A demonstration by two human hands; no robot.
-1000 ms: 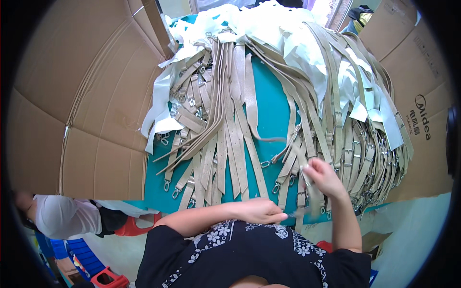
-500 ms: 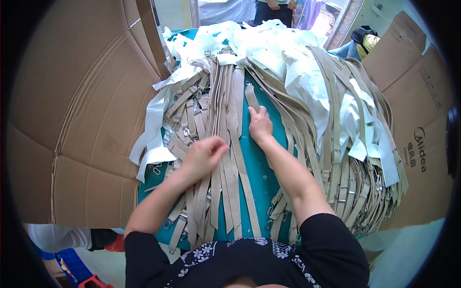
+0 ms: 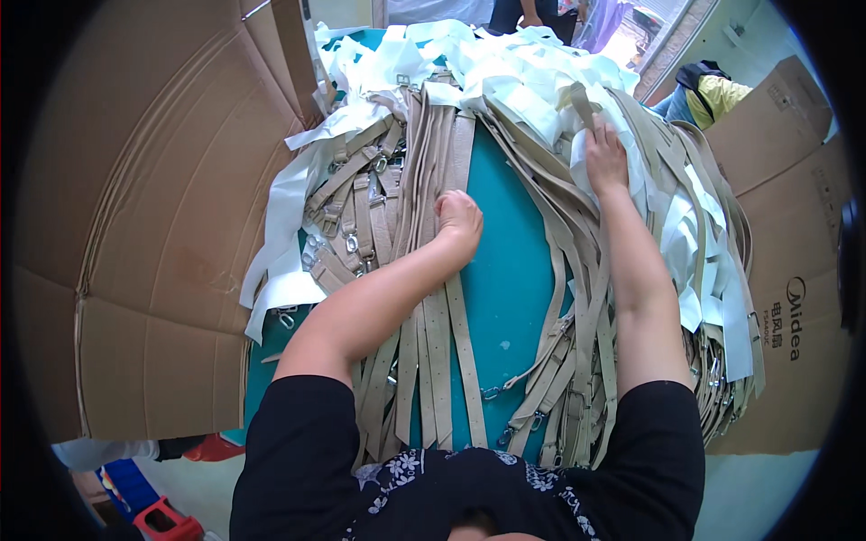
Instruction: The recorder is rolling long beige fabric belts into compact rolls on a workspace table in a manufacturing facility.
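Long beige straps (image 3: 435,347), with punched holes near their ends, lie in a bundle down the middle of the teal table. My left hand (image 3: 460,221) is closed at the bundle's right edge; its fingertips are hidden, so whatever it grips cannot be made out. Farther off to the right, my right hand (image 3: 606,158) is closed on a beige strap (image 3: 582,104), whose end sticks up past the fingers. Beside that hand, more straps (image 3: 550,216) curve toward me over the right part of the table.
White sheets (image 3: 523,68) cover the far side of the teal table (image 3: 510,298). Short straps with metal clips (image 3: 365,194) are heaped at left. Cardboard walls (image 3: 162,234) stand on the left and right (image 3: 785,207). Beyond the far edge stands another person (image 3: 532,13).
My right hand has moved away and to the right, from the bare strip of table to the white sheets, with a strap in it. My left hand has moved right and farther from me.
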